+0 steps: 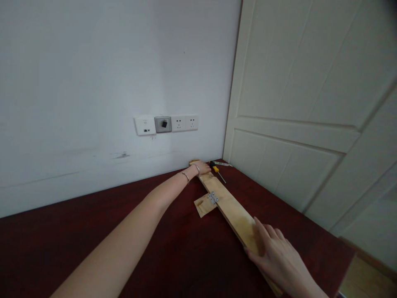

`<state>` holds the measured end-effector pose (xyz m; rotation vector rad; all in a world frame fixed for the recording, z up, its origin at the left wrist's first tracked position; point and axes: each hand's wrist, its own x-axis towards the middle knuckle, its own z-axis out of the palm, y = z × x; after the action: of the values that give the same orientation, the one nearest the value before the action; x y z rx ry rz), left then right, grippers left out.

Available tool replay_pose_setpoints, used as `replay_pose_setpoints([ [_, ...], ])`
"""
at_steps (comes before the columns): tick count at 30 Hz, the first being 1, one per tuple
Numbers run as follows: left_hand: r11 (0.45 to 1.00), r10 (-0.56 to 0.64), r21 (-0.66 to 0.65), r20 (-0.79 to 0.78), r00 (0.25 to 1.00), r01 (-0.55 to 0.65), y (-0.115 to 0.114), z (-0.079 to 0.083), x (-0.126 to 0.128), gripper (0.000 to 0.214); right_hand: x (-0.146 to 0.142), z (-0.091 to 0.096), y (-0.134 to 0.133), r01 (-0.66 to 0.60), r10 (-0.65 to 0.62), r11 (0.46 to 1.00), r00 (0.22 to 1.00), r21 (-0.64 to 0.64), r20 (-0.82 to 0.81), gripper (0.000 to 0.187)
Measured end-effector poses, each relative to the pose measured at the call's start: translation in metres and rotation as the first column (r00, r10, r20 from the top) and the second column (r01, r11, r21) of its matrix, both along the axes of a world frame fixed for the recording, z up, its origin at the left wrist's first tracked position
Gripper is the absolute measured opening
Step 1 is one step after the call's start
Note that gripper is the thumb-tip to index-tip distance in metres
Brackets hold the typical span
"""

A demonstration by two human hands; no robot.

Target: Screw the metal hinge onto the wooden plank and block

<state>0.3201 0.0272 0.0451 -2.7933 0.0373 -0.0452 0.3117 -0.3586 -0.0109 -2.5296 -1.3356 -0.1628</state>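
Observation:
A long, pale wooden board lies diagonally on the dark red tabletop. My right hand grips its near end, thumb along the left edge and fingers across the top toward the right edge. At the far end, close to the wall, my left hand is closed over the board; its fingertips are small and partly hidden. A metal hinge with screws joins the board's left edge to a short wooden piece. Just right of my left hand lies a screwdriver with a black and yellow handle.
A pale strip that looks like a ruler or tape lies behind the screwdriver. The white wall with sockets closes off the back. A white panelled door stands along the right. The dark red table ends at lower right.

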Motion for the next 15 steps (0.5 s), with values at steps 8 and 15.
replay_pose_setpoints([
  [8,0.994,0.062,0.093,-0.047,0.997,-0.057,0.013,0.045,-0.058,0.02,-0.042,0.02,0.011,-0.055,0.05,0.99,0.998,0.13,0.042,0.072],
  [15,0.984,0.157,0.083,-0.018,0.987,-0.155,0.024,0.064,-0.143,0.015,-0.1,0.024,0.025,-0.137,0.131,0.973,0.99,0.187,0.047,0.074],
])
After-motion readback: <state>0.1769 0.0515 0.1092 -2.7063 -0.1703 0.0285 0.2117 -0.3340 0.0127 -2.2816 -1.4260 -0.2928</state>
